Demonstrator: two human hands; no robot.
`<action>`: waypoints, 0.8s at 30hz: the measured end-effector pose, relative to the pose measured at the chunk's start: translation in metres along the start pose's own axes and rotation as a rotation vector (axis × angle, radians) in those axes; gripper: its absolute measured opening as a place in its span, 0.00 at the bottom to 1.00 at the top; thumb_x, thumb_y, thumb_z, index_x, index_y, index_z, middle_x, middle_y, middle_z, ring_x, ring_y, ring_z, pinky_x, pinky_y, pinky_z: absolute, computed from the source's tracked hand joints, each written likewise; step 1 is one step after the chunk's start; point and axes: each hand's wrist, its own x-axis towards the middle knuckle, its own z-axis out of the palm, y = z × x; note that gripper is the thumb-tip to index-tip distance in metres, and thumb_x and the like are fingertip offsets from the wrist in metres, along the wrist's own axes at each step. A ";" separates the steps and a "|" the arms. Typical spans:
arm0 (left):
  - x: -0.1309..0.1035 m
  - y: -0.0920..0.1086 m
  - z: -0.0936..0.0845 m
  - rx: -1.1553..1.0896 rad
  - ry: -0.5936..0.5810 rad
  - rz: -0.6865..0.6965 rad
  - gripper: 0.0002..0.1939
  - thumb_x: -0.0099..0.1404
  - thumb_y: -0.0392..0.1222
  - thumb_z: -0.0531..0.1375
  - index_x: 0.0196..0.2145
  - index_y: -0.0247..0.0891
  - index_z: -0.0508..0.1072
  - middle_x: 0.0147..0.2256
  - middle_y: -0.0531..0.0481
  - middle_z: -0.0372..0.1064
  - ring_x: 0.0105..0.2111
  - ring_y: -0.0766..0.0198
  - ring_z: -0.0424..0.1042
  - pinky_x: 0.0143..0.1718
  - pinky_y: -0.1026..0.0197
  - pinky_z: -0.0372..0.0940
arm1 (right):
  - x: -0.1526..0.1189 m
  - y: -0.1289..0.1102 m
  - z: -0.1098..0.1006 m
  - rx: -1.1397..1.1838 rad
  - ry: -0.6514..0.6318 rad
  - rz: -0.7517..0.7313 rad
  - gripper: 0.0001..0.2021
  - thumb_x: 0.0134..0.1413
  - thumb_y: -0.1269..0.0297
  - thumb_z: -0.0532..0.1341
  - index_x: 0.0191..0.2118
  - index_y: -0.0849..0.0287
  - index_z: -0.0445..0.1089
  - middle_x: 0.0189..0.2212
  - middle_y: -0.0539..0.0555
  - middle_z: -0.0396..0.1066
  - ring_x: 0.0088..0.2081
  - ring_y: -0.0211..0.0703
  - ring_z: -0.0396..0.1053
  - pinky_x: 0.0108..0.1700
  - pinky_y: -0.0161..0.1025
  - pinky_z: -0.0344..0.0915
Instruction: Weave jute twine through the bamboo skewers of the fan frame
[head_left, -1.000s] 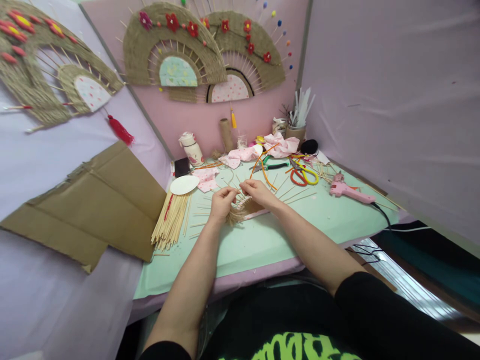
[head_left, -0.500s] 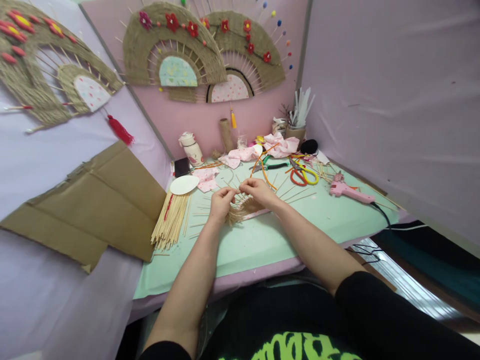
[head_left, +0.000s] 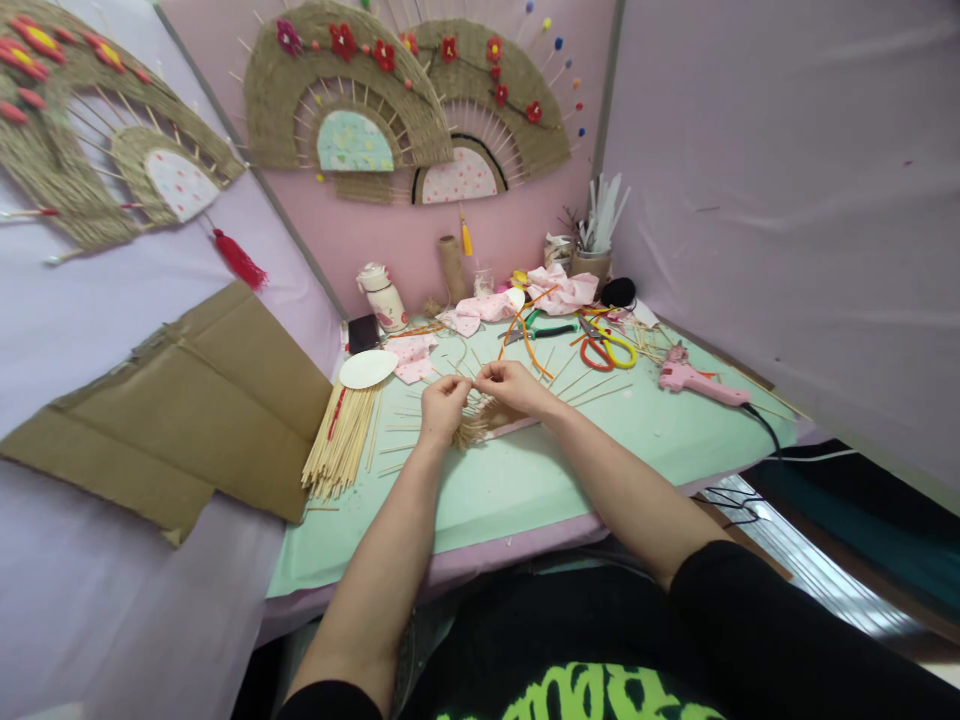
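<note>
On the green tabletop lies a half-round fan frame of brown card with a pink edge, thin wooden sticks fanning out from it. Above its left part, my left hand pinches with thumb and forefinger. My right hand is closed in a pinch too, its fingertips almost meeting the left ones. Loose twine bunches under my left hand on the fan. What the fingertips hold looks like a strand of this twine, though it is largely hidden.
A bundle of sticks and a white oval card lie to the left. Pruning shears, scissors and a pink glue gun with a cord lie at right. A bottle and twine roll stand behind.
My right hand has shifted slightly left, and both hands' fingertips stay close together over the fan. The things on the table stay put.
</note>
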 end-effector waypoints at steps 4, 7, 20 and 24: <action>0.000 0.000 0.001 -0.020 -0.032 0.021 0.09 0.52 0.42 0.58 0.20 0.36 0.70 0.15 0.56 0.59 0.19 0.70 0.58 0.25 0.66 0.54 | 0.000 -0.003 -0.002 0.055 0.029 0.005 0.10 0.43 0.59 0.60 0.26 0.63 0.67 0.21 0.46 0.63 0.24 0.32 0.57 0.29 0.32 0.54; -0.001 0.001 0.001 -0.023 -0.074 0.027 0.10 0.53 0.44 0.58 0.20 0.36 0.70 0.15 0.56 0.60 0.19 0.70 0.59 0.26 0.66 0.55 | -0.001 -0.005 -0.002 0.088 0.043 0.039 0.09 0.44 0.60 0.58 0.26 0.61 0.66 0.20 0.46 0.62 0.23 0.31 0.56 0.28 0.32 0.53; 0.001 -0.002 0.000 -0.094 -0.018 -0.026 0.13 0.51 0.48 0.62 0.27 0.35 0.71 0.14 0.58 0.59 0.15 0.73 0.54 0.20 0.67 0.48 | 0.000 -0.003 0.001 0.095 0.052 0.045 0.13 0.43 0.55 0.60 0.25 0.61 0.64 0.20 0.46 0.60 0.23 0.32 0.55 0.27 0.32 0.53; 0.001 -0.003 0.000 -0.090 0.014 -0.001 0.12 0.52 0.48 0.61 0.28 0.35 0.70 0.14 0.58 0.58 0.15 0.73 0.54 0.20 0.67 0.49 | 0.005 0.001 0.000 0.171 0.121 0.155 0.20 0.48 0.46 0.55 0.24 0.61 0.64 0.20 0.50 0.63 0.22 0.34 0.57 0.26 0.34 0.54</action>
